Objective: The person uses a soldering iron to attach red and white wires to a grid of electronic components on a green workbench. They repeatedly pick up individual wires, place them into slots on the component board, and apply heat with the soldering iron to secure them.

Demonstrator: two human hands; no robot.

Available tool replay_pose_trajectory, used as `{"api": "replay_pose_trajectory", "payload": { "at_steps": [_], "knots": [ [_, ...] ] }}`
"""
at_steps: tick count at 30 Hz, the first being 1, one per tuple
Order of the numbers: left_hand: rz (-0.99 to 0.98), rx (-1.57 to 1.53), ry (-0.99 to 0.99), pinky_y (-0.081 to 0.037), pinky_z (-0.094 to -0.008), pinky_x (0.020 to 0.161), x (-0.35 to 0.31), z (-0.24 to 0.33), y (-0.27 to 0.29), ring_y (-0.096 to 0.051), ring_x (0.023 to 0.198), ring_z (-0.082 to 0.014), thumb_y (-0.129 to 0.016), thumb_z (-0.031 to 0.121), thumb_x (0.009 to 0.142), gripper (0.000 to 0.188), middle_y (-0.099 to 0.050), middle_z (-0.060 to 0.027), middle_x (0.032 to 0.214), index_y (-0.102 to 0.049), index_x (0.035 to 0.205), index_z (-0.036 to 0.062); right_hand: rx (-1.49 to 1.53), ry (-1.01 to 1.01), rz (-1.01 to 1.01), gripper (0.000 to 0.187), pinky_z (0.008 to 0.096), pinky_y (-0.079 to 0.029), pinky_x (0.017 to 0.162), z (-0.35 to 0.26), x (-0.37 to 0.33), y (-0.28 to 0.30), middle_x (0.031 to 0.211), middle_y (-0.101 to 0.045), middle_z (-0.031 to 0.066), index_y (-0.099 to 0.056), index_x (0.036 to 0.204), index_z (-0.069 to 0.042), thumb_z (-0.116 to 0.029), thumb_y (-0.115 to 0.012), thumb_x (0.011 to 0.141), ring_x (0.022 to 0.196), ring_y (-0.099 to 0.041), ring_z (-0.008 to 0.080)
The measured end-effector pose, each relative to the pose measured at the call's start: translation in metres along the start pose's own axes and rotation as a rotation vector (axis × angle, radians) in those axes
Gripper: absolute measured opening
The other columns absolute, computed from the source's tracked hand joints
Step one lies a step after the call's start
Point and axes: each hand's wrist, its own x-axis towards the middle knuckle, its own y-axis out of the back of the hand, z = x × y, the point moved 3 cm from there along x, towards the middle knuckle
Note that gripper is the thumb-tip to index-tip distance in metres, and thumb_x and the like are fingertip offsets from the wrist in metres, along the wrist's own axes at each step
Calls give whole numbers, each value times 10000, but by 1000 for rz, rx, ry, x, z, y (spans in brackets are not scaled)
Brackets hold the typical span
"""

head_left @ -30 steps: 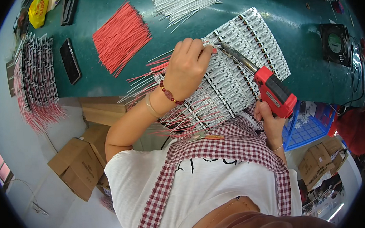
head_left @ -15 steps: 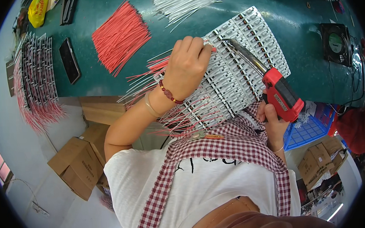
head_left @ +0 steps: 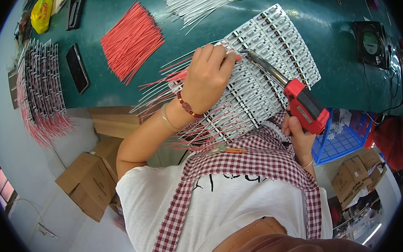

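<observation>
My left hand [head_left: 207, 75] is closed, its fingertips pinching red wires [head_left: 176, 76] at the edge of a panel of small white circuit boards [head_left: 271, 52]. A red end shows just past the fingertips. In my right hand [head_left: 300, 136] is a red and black soldering gun [head_left: 305, 105], held by its grip below the panel's right side. Its metal tip points up and left and sits close beside the left fingertips, over the panel; whether it touches a board I cannot tell. White and red wires stick out from the panel's left side, partly hidden under my left wrist.
On the green table [head_left: 331, 67] lie a pile of red wires [head_left: 132, 42], a pile of white wires [head_left: 203, 3] and a phone [head_left: 77, 68]. Wired board panels [head_left: 42, 85] hang over the left edge. A black fan [head_left: 371, 45] stands right, a blue basket [head_left: 334, 145] below it.
The soldering gun has shifted a little left, its tip lower and nearer the left fingertips. My left hand has moved slightly down, still pinching the wires.
</observation>
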Motion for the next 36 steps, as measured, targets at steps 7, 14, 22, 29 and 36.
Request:
{"api": "replay_pose_trajectory", "payload": {
  "at_steps": [7, 14, 22, 29, 36],
  "knots": [
    [-1, 37, 10, -397, -338, 655, 1, 4, 0, -494, 723, -218, -622, -13, 705, 285, -495, -61, 774, -678, 984, 3, 32, 3, -45, 131, 234, -440, 564, 4, -2, 6, 784, -603, 5, -629, 998, -6, -31, -673, 877, 641, -537, 69],
    [-7, 63, 18, -395, -343, 653, 1, 6, 0, -491, 718, -222, -637, -3, 730, 229, -494, -60, 775, -674, 956, 8, -98, 0, -64, 200, 256, -480, 643, 15, -4, 13, 873, -633, 15, -640, 1044, -9, -69, -708, 865, 740, -574, 91],
    [-21, 106, 3, -387, -339, 643, 1, 5, 0, -495, 722, -225, -653, 25, 745, 179, -493, -62, 779, -668, 923, 14, -39, -32, 35, 262, 276, -510, 730, 12, -6, 17, 960, -664, 48, -653, 1085, 2, -82, -730, 849, 835, -616, 123],
    [-15, 122, -44, -383, -330, 641, 3, 6, 4, -492, 721, -214, -648, 37, 739, 189, -493, -52, 772, -670, 925, 14, -91, 62, 11, 321, 246, -418, 559, 13, -8, 14, 743, -586, 59, -574, 1149, 39, -146, -641, 895, 609, -512, 107],
    [-29, 27, -47, -391, -328, 649, -3, 11, 1, -492, 728, -210, -632, 37, 752, 262, -501, -54, 782, -676, 1006, -7, -32, 57, 15, 352, 235, -379, 492, 11, -10, 10, 666, -553, 63, -541, 1160, 50, -189, -617, 913, 522, -474, 102]
  ]
}}
